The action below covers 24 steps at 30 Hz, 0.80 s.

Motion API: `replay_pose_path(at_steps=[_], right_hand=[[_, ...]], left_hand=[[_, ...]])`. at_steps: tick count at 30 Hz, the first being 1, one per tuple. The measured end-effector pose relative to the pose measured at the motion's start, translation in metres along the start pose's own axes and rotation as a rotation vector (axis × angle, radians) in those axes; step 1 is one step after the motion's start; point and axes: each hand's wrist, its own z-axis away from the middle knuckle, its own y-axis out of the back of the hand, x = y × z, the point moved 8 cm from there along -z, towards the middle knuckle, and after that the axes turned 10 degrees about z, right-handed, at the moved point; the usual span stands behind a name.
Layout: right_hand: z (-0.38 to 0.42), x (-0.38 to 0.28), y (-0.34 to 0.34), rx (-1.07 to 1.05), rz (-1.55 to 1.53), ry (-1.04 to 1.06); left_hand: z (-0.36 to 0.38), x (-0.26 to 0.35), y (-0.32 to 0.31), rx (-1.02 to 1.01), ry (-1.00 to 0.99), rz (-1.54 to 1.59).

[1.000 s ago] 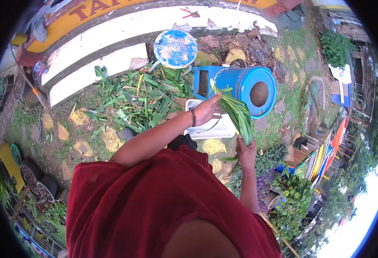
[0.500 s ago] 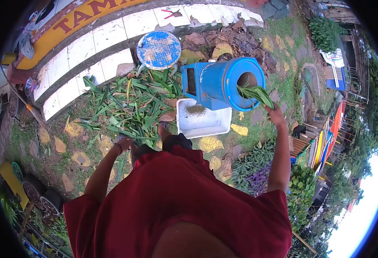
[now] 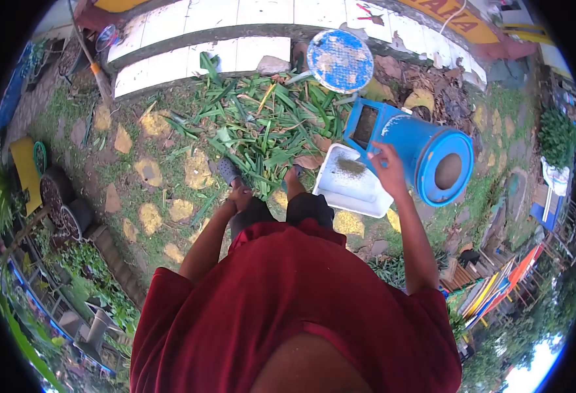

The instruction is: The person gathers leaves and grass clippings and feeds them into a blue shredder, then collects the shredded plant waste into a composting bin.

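My right hand (image 3: pixel 388 171) is raised beside the blue shredder-like machine (image 3: pixel 406 147), its fingers apart and nothing in them. The machine lies with its round mouth (image 3: pixel 448 171) facing right, and no leaves stick out of it. Under its near side rests a white plastic tray (image 3: pixel 366 200) with a small patch of fine greenish-brown bits inside. My left hand (image 3: pixel 239 196) hangs low by my left leg, near the grey clog (image 3: pixel 225 170); its finger posture is too small to make out. Ahead of my feet spreads a pile of long cut green leaves (image 3: pixel 268 124).
Behind the pile stands a round blue stool (image 3: pixel 340 60) with a worn top. White tiled steps (image 3: pixel 235 56) run along the back, with red-handled pruners (image 3: pixel 368 13) on them. Dry brown leaves (image 3: pixel 438 88) lie behind the machine. Yellow stepping stones (image 3: pixel 150 218) dot the ground.
The bundle of green leaves has left my right hand and is no longer visible at the machine's mouth. That hand has come back leftward, over the tray. My view has turned left.
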Motion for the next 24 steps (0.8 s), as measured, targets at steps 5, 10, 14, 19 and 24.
replay_pose_path(at_steps=[5, 10, 14, 19, 24], right_hand=[[0.011, 0.023, -0.252, -0.523, 0.226, 0.086], [-0.031, 0.089, -0.424, -0.884, 0.618, 0.033], [-0.154, 0.157, -0.507, -0.776, 0.805, -0.028], [-0.293, 0.277, -0.564, -0.589, 0.868, -0.175], [-0.329, 0.333, -0.647, -0.676, 0.878, -0.078]], left_hand=[[0.004, -0.032, -0.002, 0.057, 0.457, 0.552], [0.012, -0.068, 0.006, 0.087, 0.627, 0.805], [0.036, -0.120, -0.029, 0.225, 0.676, 0.705], [0.057, -0.136, -0.039, 0.119, 0.470, 0.415], [0.043, -0.155, -0.047, 0.034, 0.467, 0.385]])
